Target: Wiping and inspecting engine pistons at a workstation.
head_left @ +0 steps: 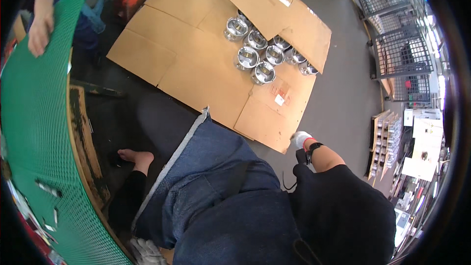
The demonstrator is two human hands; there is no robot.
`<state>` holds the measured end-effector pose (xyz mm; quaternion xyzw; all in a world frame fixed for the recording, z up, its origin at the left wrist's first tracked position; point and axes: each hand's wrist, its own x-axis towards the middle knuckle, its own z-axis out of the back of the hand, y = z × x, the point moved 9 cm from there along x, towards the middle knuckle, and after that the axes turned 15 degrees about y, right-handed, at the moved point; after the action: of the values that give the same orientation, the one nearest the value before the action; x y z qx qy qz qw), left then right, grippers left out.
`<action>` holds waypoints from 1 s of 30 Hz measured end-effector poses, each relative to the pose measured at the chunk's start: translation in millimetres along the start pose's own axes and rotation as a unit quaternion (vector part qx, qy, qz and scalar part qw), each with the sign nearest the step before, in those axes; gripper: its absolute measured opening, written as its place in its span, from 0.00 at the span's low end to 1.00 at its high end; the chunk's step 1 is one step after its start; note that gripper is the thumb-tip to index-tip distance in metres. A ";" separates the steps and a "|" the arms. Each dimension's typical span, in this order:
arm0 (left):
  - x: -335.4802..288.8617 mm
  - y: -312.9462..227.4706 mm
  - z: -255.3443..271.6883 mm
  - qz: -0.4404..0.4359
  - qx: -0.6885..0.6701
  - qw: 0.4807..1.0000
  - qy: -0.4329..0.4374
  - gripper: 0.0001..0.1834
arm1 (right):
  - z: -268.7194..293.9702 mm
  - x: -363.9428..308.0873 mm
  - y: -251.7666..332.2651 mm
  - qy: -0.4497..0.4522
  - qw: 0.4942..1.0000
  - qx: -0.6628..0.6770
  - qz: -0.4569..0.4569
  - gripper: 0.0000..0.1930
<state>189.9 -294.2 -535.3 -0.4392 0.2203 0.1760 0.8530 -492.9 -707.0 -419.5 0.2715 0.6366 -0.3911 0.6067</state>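
My right hand, in a white glove with a red cuff, is beside the near right corner of a cardboard sheet. Its fingers are mostly hidden behind the back of the hand, and I cannot tell whether it touches the sheet. Low on the left, at the picture's edge, a greyish glove on my left hand shows its fingers loosely apart, with nothing seen in them. It is close to the edge of a green ribbed mat. Several shiny metal pistons stand on the cardboard, some partly under a loose cardboard piece.
Another person's hand rests on the mat's far end. A bare-topped foot is on the dark floor beside a worn wooden edge. Wire cages and a rack of metal parts stand at the right.
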 end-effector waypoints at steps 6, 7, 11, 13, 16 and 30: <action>-51.4 -33.3 -25.6 0.105 0.004 0.991 -0.082 0.36 | 74.8 44.5 16.8 -0.144 0.977 0.152 0.043 0.18; -54.4 -34.2 -19.4 0.099 0.001 0.991 -0.087 0.36 | 113.1 50.2 19.8 -0.213 0.961 0.166 0.064 0.16; -61.0 -22.5 3.5 0.079 -0.035 0.991 -0.098 0.37 | 266.0 22.0 21.1 -0.403 0.899 0.172 0.016 0.23; -71.3 -19.2 24.6 0.069 -0.058 0.991 -0.100 0.37 | 316.7 26.4 21.7 -0.435 0.888 0.144 0.024 0.26; -94.3 -18.2 50.0 0.058 -0.108 0.990 -0.076 0.37 | 350.9 76.3 3.7 -0.376 0.925 0.046 -0.018 0.30; -249.2 -18.9 209.9 0.068 -0.309 0.945 -0.079 0.39 | 325.1 94.9 60.3 -0.253 0.966 0.045 -0.008 0.30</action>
<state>36.0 -157.7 -281.9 -0.6496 0.1162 0.3273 0.6763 -272.5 -955.3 -509.4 0.1852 0.4464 -0.4804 0.7319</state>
